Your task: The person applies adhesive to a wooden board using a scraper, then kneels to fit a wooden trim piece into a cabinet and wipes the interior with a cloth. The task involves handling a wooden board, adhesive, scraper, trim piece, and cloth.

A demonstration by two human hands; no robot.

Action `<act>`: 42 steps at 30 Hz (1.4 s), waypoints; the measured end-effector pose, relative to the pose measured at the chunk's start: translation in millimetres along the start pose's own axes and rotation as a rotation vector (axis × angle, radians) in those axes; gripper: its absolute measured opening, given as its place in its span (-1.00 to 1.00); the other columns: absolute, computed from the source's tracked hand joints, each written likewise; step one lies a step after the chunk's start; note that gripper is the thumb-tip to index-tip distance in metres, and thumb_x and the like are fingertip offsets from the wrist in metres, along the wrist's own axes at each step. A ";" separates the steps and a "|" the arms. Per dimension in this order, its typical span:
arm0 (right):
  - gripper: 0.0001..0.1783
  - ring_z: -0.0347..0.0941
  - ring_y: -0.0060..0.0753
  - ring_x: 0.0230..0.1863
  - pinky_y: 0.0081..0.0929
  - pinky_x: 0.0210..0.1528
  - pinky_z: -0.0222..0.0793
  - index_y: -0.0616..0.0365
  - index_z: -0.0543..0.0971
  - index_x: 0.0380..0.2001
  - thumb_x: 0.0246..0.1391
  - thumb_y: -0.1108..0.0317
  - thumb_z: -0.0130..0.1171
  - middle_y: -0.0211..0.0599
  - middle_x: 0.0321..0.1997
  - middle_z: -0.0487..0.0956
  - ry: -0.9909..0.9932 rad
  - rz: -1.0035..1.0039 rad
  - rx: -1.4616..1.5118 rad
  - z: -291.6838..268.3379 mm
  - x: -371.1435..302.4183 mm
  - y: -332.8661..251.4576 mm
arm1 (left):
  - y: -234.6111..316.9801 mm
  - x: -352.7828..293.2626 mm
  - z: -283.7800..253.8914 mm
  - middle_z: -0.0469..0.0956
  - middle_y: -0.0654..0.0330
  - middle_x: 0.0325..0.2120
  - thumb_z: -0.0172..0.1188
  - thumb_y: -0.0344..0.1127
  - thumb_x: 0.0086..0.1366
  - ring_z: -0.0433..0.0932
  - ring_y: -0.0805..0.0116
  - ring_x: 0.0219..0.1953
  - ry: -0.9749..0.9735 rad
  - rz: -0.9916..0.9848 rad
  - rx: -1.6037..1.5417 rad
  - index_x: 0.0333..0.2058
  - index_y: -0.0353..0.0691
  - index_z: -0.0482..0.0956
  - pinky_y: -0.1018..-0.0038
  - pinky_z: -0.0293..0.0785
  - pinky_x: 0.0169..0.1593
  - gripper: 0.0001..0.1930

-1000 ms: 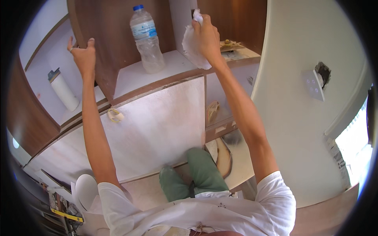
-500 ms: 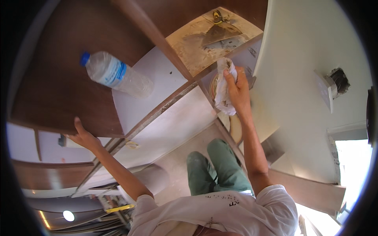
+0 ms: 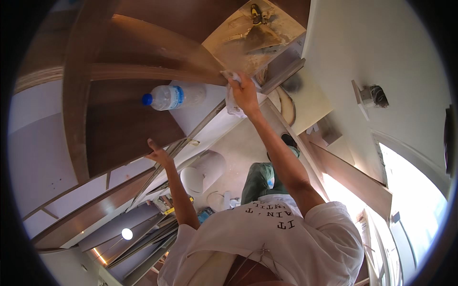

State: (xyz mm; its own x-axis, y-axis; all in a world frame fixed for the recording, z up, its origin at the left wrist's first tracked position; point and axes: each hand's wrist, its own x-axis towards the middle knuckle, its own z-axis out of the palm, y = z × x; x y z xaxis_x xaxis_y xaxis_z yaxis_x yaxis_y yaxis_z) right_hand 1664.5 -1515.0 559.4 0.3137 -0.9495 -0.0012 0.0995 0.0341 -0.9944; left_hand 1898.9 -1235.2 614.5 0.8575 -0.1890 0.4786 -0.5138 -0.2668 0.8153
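My right hand is closed round a crumpled white cloth, pressing it to the corner where the brown cabinet's dividers meet. My left hand grips the near edge of a brown panel, thumb on top and the other fingers hidden beneath. Between the hands, a clear plastic bottle with a blue cap and blue label lies on its side, partly on the brown panel and partly over a pale surface.
Beyond my right hand, a dusty board carries a tool with a black and yellow handle. An electrical box hangs from the white wall at right. A white cylinder stands on the floor, near stacked strips at lower left.
My right hand has moved left with the cloth, from over the right compartment to the dividers' corner. The view has shifted, and my left hand still holds the panel edge.
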 end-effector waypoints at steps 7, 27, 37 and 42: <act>-0.68 0.52 -0.31 -0.27 -0.40 -0.16 0.42 0.22 0.56 -0.04 0.20 0.28 0.19 -0.12 -0.28 0.62 0.004 0.039 -0.102 1.9 9.3 20.2 | 27.9 -9.4 12.2 0.40 -0.06 0.12 0.24 -0.13 0.36 0.42 0.21 0.07 -0.013 -0.051 0.019 0.20 -0.52 0.23 0.35 0.28 0.21 -0.34; -0.70 0.44 -0.59 -0.36 -0.54 -0.26 0.39 0.25 0.58 -0.08 0.16 0.32 0.26 -0.35 -0.36 0.60 0.155 0.251 -0.124 6.8 -0.3 0.1 | 5.6 -3.7 11.5 0.46 -0.13 0.08 0.22 -0.27 0.36 0.49 0.17 0.01 -0.032 -0.122 0.018 0.14 -0.60 0.29 0.33 0.39 0.14 -0.45; -0.73 0.41 -0.63 -0.36 -0.55 -0.28 0.38 0.26 0.59 -0.13 0.16 0.33 0.25 -0.42 -0.41 0.56 0.168 0.102 -0.149 8.9 -0.3 4.2 | 10.6 -5.0 14.9 0.45 -0.28 0.07 0.23 -0.30 0.35 0.53 0.06 0.00 -0.017 -0.113 0.069 0.12 -0.70 0.26 0.29 0.45 0.12 -0.42; -0.69 0.45 -0.60 -0.29 -0.56 -0.19 0.39 0.24 0.58 -0.06 0.18 0.31 0.23 -0.38 -0.34 0.58 0.196 -0.009 -0.223 16.8 -11.7 -24.7 | 24.8 -11.3 7.6 0.40 -0.36 0.09 0.24 -0.22 0.35 0.51 -0.01 0.04 -0.015 -0.128 0.176 0.15 -0.71 0.20 0.29 0.45 0.13 -0.33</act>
State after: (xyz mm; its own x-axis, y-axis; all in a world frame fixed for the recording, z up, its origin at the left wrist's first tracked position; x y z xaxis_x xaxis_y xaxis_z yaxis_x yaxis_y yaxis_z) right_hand 1674.3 -1499.5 585.8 0.1231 -0.9924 0.0091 -0.1156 -0.0235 -0.9930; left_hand 1876.2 -1246.8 626.8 0.9163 -0.1561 0.3687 -0.3983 -0.4501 0.7992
